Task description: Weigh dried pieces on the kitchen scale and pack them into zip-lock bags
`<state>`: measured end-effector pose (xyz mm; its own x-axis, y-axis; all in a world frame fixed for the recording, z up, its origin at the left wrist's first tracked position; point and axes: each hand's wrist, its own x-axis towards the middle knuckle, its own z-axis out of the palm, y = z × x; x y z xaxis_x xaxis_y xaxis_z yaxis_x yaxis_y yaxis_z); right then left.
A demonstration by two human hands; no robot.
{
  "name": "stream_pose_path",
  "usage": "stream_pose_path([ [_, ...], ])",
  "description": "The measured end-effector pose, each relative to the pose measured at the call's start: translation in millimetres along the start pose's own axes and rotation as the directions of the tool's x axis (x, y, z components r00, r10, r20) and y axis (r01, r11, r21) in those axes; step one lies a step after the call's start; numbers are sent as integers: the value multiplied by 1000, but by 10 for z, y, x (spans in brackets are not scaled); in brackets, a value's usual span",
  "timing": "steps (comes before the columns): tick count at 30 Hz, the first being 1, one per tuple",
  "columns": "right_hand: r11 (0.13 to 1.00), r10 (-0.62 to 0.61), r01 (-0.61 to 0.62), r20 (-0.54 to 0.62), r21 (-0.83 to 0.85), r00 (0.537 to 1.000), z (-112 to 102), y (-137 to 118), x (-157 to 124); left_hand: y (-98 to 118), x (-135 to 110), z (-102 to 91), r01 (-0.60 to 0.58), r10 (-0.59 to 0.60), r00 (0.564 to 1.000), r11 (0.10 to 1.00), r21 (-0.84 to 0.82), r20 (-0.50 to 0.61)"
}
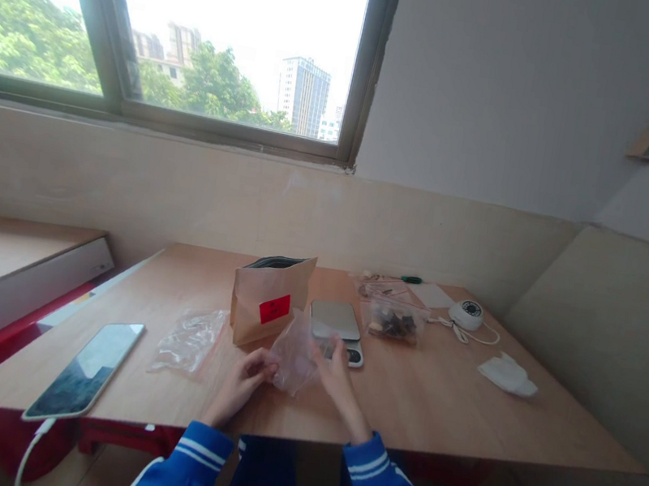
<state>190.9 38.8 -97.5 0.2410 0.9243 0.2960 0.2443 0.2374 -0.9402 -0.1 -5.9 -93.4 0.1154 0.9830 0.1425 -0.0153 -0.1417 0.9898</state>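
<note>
Between my two hands is a clear plastic bag [295,357], held up near the table's front edge. My left hand [249,379] pinches its lower left side. At its right side, my right hand [338,372] has its fingers bent against the plastic, the index finger raised. Just behind the bag stands a brown paper pouch [252,310] with a red label [274,309] and an open top. A kitchen scale [337,321] with a silver plate lies behind my right hand, its display partly covered. Left of the pouch, another clear plastic bag [189,343] lies flat.
A phone [88,370] with a white cable lies at the table's left front corner. Right of the scale are a zip bag of dark pieces [394,324], a white dome camera [466,315] with its cable, and a crumpled white item [508,375]. The wall borders the table's back.
</note>
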Motion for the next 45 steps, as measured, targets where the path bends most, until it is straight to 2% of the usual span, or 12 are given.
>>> stream_pose_path([
  [2,983,107,-118,88,138,990,-17,123,-91,46,-41,39,31,-31,1000,999,-36,2],
  [5,931,154,-202,175,303,972,-109,11,-81,60,-111,62,63,-62,998,996,-65,21],
  [10,919,161,-191,114,344,980,-247,-318,8,134,-164,18,100,-99,995,995,-19,23],
  [16,990,13,-24,82,138,997,-90,-408,-158,345,-144,286,35,-21,982,997,75,-187],
  [21,998,-38,29,184,52,982,47,-377,-372,420,-77,467,51,29,909,983,178,-416],
  [25,1000,-22,19,325,14,946,-72,-237,-316,516,-115,137,6,185,846,935,355,-500],
  [28,960,-206,230,150,-159,967,-391,-50,79,577,-238,-355,158,82,874,883,442,-478],
  [31,797,-394,355,26,-489,919,-798,131,701,609,-332,-858,257,94,849,786,562,-520],
  [35,555,-358,271,68,-787,931,-1187,254,1408,609,-177,-1264,434,88,795,608,665,-600],
  [39,386,-207,189,115,-903,971,-1355,274,1646,557,168,-1297,613,25,722,438,657,-691],
  [43,339,-144,186,144,-922,979,-1498,263,1541,449,271,-1085,687,230,601,340,642,-765],
  [45,353,-157,187,139,-917,978,-1584,241,1416,360,214,-972,643,238,675,273,715,-698],
])
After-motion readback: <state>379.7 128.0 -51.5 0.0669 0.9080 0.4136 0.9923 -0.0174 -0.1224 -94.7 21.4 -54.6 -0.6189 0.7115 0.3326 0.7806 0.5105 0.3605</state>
